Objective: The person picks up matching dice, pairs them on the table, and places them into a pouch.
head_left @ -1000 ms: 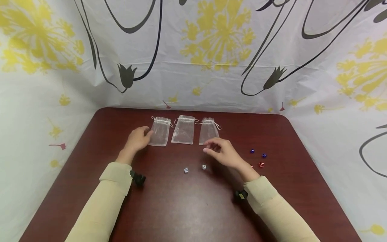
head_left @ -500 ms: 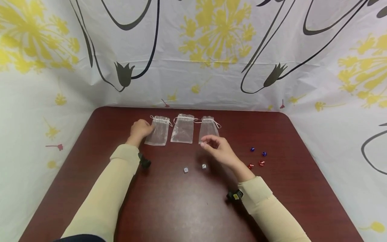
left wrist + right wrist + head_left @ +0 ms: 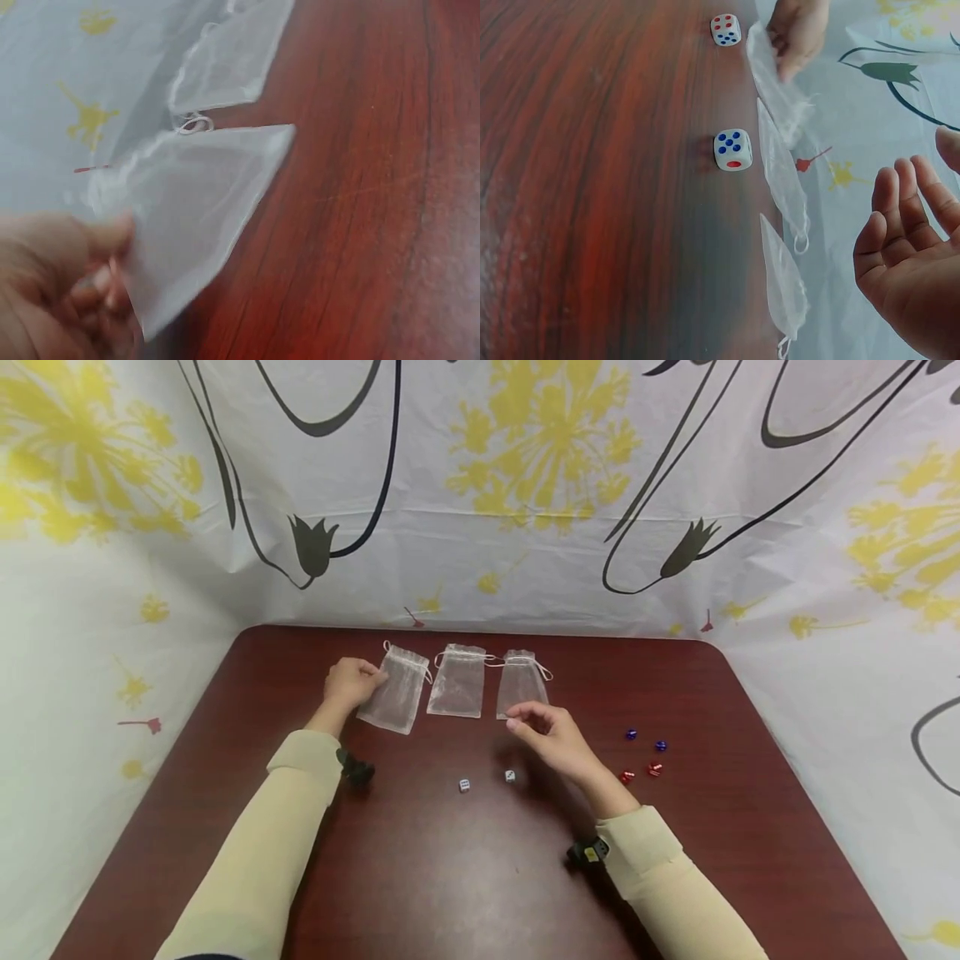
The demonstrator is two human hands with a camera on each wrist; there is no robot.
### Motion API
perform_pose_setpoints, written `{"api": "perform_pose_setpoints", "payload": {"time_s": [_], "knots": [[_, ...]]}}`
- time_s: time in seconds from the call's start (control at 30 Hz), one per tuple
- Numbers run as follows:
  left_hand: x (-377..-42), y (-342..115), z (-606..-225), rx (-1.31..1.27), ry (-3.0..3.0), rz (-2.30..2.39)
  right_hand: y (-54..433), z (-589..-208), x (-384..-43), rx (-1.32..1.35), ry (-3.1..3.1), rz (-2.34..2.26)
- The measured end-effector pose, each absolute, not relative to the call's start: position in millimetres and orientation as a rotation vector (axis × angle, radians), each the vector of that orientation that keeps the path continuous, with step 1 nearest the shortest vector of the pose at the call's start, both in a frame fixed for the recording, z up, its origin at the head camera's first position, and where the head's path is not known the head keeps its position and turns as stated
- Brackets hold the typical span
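My left hand (image 3: 352, 683) pinches the left edge of the leftmost sheer white drawstring pouch (image 3: 397, 692), which tilts up off the table. In the left wrist view that pouch (image 3: 199, 202) hangs from thumb and fingers. A middle pouch (image 3: 457, 683) and a right pouch (image 3: 520, 681) lie flat beside it. My right hand (image 3: 553, 739) hovers near the right pouch's lower edge, fingers loosely bent around nothing; the right wrist view shows its palm (image 3: 919, 277) bare. Two white dice lie in front: a left die (image 3: 464, 785) and a right die (image 3: 510, 776).
To the right of my right hand lie two blue dice (image 3: 632, 734) and two red dice (image 3: 655, 769). The dark red wooden table (image 3: 420, 877) ends at the back against a white flower-patterned cloth (image 3: 420, 560).
My left hand has moved to the leftmost pouch, taken hold of its left edge and lifted and turned it slightly. The right hand has stayed nearly in place.
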State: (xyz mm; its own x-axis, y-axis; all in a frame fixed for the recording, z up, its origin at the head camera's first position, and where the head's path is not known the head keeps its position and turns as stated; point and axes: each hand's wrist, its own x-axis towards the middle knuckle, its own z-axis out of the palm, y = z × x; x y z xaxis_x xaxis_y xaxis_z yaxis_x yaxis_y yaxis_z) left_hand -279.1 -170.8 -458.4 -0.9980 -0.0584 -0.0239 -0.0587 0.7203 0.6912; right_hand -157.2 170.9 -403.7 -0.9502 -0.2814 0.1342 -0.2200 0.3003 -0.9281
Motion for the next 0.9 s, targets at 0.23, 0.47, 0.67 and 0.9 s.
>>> {"api": "perform_pose_setpoints", "payload": {"time_s": [0.23,0.47,0.67,0.9], "knots": [[-260,-165,-453,0.179,2.870,1.579,171,-403,-156,-0.487,2.486,-1.765],[-227,-142,-433,0.148,2.700,1.934,169,-397,-154,-0.545,2.515,-1.748],[-202,-127,-422,0.175,2.545,2.149,167,-392,-154,-0.597,2.515,-1.752],[-185,-122,-415,0.174,2.551,2.207,162,-385,-153,-0.648,2.508,-1.764]]}}
